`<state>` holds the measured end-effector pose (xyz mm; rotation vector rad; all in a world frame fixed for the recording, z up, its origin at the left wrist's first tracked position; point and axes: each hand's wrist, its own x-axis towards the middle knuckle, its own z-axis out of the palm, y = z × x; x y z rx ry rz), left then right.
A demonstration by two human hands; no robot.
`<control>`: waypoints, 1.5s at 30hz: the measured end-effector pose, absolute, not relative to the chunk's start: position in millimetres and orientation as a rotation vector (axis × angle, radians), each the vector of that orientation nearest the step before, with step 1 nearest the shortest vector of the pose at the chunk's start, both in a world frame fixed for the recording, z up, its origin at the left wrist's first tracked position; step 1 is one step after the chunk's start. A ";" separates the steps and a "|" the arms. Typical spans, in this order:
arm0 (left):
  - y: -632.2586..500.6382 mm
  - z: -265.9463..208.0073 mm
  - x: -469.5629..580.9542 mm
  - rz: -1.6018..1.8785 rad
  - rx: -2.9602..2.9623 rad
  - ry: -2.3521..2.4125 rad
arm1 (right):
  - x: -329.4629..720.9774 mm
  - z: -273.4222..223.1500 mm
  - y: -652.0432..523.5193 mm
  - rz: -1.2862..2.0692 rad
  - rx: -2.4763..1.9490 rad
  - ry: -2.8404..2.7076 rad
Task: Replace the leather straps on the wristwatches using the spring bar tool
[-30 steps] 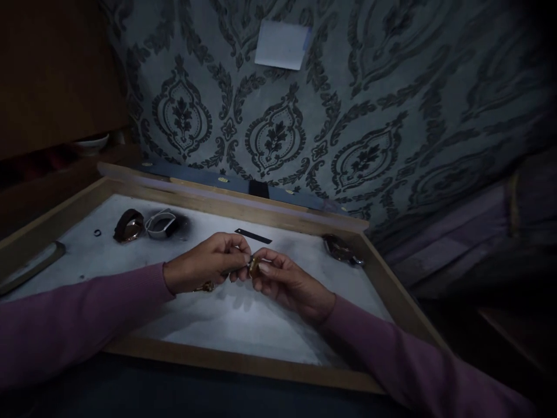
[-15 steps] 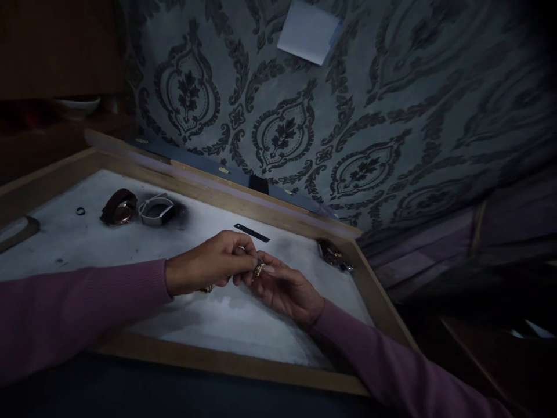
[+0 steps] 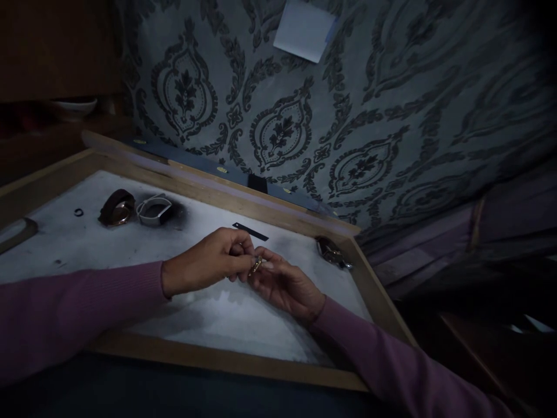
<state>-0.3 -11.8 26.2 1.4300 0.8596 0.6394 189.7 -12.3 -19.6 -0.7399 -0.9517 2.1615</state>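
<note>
A small gold-coloured metal piece (image 3: pixel 256 266), perhaps part of a watch, is pinched between my two hands above the white-lined wooden tray (image 3: pixel 226 352). My left hand (image 3: pixel 213 261) comes in from the left, thumb and forefinger closed at the piece's near side. From the right, my right hand (image 3: pixel 289 285) grips it with thumb and fingertips, palm partly turned up. Fingers cover much of the piece, so its full shape is hidden. Just beyond the hands lies a flat dark strip (image 3: pixel 250 231) with a small hole at one end.
At the tray's left lie a brown-strapped watch (image 3: pixel 116 208), a grey-banded watch (image 3: pixel 154 210) and a small dark ring (image 3: pixel 79 212). Another dark-strapped watch (image 3: pixel 331 252) rests near the right wall. Behind, a white card (image 3: pixel 304 30) lies on patterned fabric (image 3: pixel 278 133).
The gold-coloured piece has turned slightly between my fingers, and its dark face shows less. A gold bit seen under my left wrist is now out of sight. The view has shifted a little.
</note>
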 end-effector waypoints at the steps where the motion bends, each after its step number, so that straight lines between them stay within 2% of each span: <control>1: -11.4 25.1 -0.6 0.641 1.442 0.851 | 189.6 -19.6 -12.0 2.163 -0.742 -0.954; 45: -5.3 22.4 -8.2 0.592 1.605 0.828 | 187.7 -17.7 -13.1 2.031 -0.724 -1.032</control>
